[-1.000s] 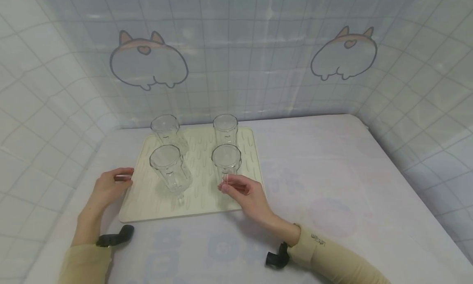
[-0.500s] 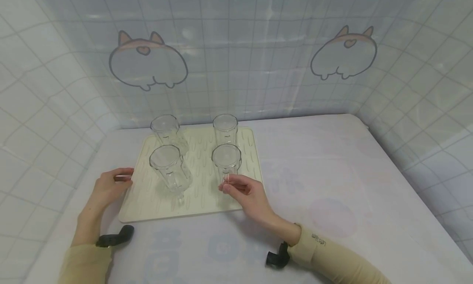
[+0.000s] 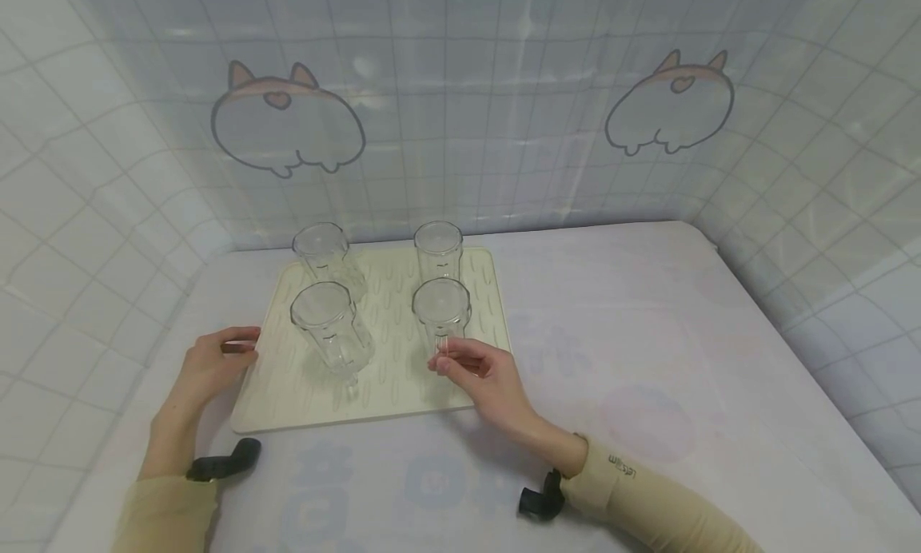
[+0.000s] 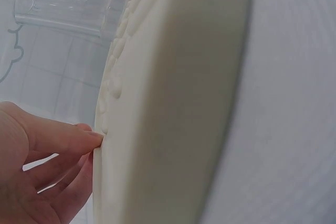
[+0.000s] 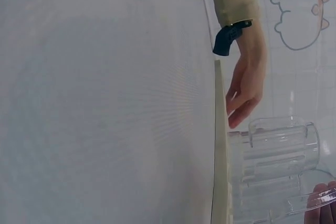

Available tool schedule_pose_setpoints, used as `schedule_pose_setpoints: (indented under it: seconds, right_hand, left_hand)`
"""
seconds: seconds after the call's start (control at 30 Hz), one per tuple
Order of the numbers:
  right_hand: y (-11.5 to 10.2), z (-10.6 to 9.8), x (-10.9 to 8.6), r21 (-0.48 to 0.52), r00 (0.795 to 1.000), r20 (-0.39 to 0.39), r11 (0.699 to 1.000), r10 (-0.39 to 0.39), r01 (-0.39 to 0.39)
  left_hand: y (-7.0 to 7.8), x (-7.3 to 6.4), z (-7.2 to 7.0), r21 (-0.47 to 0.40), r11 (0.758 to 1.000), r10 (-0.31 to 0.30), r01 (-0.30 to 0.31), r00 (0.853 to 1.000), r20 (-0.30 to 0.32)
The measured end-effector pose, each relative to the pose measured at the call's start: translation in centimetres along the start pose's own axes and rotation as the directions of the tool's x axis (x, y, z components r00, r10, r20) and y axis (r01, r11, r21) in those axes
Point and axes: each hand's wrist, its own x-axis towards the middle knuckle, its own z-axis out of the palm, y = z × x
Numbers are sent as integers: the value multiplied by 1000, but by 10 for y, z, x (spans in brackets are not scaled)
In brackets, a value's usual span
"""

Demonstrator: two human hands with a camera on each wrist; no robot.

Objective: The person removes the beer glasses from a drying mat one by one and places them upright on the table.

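My right hand (image 3: 496, 385) pinches the handle of the front-right clear glass mug (image 3: 442, 304), which stands upright over a cream ridged mat (image 3: 392, 345). Whether its base touches the mat cannot be made out. In the right wrist view, fingertips (image 5: 321, 203) of that hand show at the mug's handle. My left hand (image 3: 212, 365) touches the mat's left edge with thumb and fingers extended; the left wrist view shows the thumb tip (image 4: 94, 139) against the rim. Another glass mug (image 3: 332, 329) stands at front left, its handle toward me.
Two more glass mugs, at back left (image 3: 327, 257) and back right (image 3: 439, 253), stand on the mat near the rear wall. A white printed cloth (image 3: 619, 321) covers the table. Tile-patterned walls (image 3: 460, 137) with cartoon drawings rise at the back and sides.
My right hand and the front-right mug have shifted very slightly up and to the right. The left hand, the mat and the other mugs stay in place.
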Motion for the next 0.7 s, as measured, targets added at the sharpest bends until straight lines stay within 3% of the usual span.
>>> schedule_pose_setpoints:
  seconds: [0.7]
  right_hand:
    - [-8, -6, 0, -92, 1000, -24, 996, -14, 11]
  left_hand:
    - [-1, 0, 1, -5, 1000, 8, -8, 1000, -8]
